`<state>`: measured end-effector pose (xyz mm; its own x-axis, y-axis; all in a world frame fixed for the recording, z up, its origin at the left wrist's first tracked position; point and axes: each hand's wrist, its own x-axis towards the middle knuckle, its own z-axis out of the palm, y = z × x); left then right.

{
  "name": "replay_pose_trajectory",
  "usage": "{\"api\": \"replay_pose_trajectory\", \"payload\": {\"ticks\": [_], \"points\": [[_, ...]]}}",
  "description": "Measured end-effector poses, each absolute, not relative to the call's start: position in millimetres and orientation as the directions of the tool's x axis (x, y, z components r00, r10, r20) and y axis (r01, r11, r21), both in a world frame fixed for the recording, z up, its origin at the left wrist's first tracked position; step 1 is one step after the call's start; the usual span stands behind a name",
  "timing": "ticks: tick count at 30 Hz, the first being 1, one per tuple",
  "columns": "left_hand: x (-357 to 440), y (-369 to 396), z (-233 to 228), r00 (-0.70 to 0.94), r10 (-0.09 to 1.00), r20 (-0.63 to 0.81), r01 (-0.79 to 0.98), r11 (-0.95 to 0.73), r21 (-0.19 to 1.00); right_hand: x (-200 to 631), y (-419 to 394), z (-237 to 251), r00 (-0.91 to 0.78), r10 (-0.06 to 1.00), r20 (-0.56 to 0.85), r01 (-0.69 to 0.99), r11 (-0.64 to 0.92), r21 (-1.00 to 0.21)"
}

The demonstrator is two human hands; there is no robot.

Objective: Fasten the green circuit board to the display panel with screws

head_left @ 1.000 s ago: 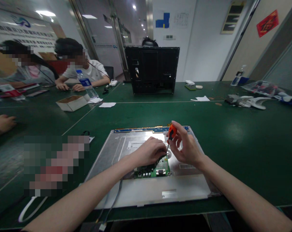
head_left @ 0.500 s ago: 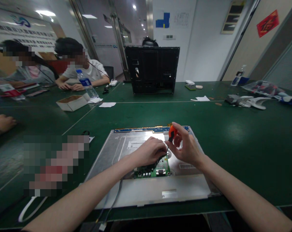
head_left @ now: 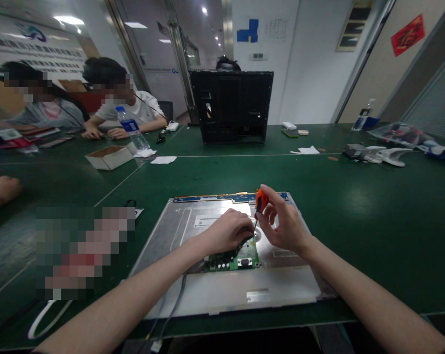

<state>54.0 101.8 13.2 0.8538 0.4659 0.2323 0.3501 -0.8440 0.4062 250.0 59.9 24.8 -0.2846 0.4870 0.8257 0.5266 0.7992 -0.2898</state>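
The green table carries a monitor panel lying face down near its front edge, bare metal back upward, unshifted across the last second. On that metal back, towards the near middle, sits a small green circuit board with connectors along its near edge; a cable runs from under it off the table's front edge. The left hand rests curled on the far part of the board, fingers pressed together on it, in the same place as a second ago. The right hand is closed around the orange handle of a small screwdriver, held upright with the shaft slanting down to the board just beside the left fingertips; the tip itself is hidden behind them. The only change noted is in this hand: the handle sat a little lower and more covered by the fingers half a second ago and now stands slightly higher and more exposed, with the fingers regripped. In my judgement this is a turning of the driver on a board screw, the board being steadied meanwhile; whether the screw is loosening or tightening cannot be told. Beyond, an upright black monitor shell stands mid-table, with a water bottle and a small cardboard box to the left, where other people sit.
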Motion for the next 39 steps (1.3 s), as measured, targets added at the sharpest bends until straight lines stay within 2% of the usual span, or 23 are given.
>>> {"api": "replay_pose_trajectory", "payload": {"ticks": [6, 30, 39], "points": [[53.8, 100.8, 13.8, 0.852, 0.466, 0.241, 0.353, -0.849, 0.393, 250.7, 61.5, 25.5, -0.293, 0.449, 0.844, 0.539, 0.807, -0.242], [54.5, 101.4, 13.2, 0.858, 0.463, 0.225, 0.353, -0.848, 0.396, 249.9, 60.7, 26.6, -0.273, 0.484, 0.831, 0.559, 0.784, -0.272], [54.4, 101.7, 13.8, 0.863, 0.452, 0.224, 0.346, -0.853, 0.391, 250.0, 59.2, 26.5, -0.292, 0.518, 0.804, 0.521, 0.791, -0.321]]}}
